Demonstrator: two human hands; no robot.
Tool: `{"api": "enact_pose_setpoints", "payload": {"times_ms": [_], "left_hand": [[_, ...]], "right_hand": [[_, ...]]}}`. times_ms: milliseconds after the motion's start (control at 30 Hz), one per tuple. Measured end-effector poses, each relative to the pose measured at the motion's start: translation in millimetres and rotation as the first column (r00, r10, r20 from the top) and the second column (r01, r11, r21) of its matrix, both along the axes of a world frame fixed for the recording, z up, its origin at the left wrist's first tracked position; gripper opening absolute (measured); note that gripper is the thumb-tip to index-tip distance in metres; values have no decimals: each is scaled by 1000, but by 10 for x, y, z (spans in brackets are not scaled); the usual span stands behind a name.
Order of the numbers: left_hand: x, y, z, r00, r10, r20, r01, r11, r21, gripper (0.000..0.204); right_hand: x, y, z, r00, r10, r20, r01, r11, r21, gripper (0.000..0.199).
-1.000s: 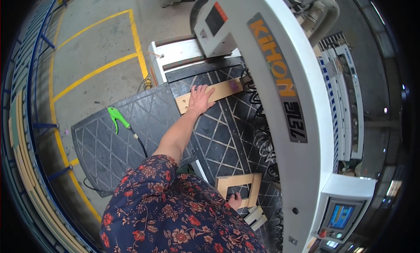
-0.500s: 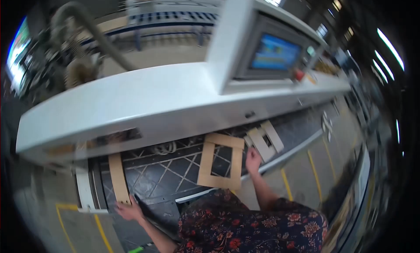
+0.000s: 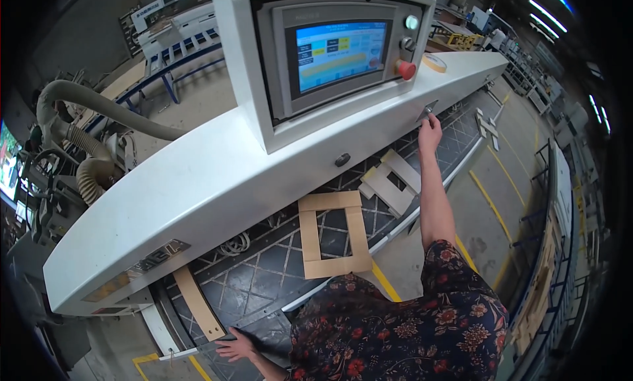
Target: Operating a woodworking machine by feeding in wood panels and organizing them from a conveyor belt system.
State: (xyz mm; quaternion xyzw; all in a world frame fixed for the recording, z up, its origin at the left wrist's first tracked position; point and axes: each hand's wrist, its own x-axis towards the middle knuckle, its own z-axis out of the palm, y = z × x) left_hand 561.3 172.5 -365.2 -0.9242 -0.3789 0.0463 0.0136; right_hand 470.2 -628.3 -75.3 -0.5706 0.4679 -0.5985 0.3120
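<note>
My right grip [image 3: 429, 125] pinches a small metal handle [image 3: 426, 110] under the machine's screen [image 3: 338, 53], my left grip [image 3: 235, 347] rests flat and spread beside a wooden strip [image 3: 198, 303]; the wooden frame [image 3: 333, 234] between them lies unfed.

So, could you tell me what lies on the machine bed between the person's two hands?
In the head view, a rectangular wooden frame lies flat on the dark patterned bed between the left hand and right hand, with a pale grey frame piece beyond it.

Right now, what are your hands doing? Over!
Right hand up, touching a small grey part on the white machine. Left hand flat on the dark bed, beside a wooden strip. Wooden frame lies untouched between.
</note>
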Motion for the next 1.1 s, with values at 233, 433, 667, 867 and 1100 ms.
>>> {"api": "enact_pose_setpoints", "payload": {"times_ms": [233,433,667,867,1100], "left_hand": [[75,-83,83,999,11,-41,-14,997,-72,96],[67,-124,25,989,-80,125,95,988,-118,98],[-122,-66,348,983,-135,125,173,911,-375,110],[-437,-251,583,948,-313,53,302,834,-462,130],[-314,-354,671,965,-260,-7,220,830,-513,130]], "right_hand": [[-374,-241,82,932,-34,-360,-90,943,-321,33],[-17,748,-532,994,78,-83,-90,983,-163,20],[280,3209,-2190,314,610,-727,-766,616,186,65],[375,3454,-2415,61,593,-803,-609,659,441,87],[346,3396,-2418,60,607,-792,-626,641,444,86]]}}
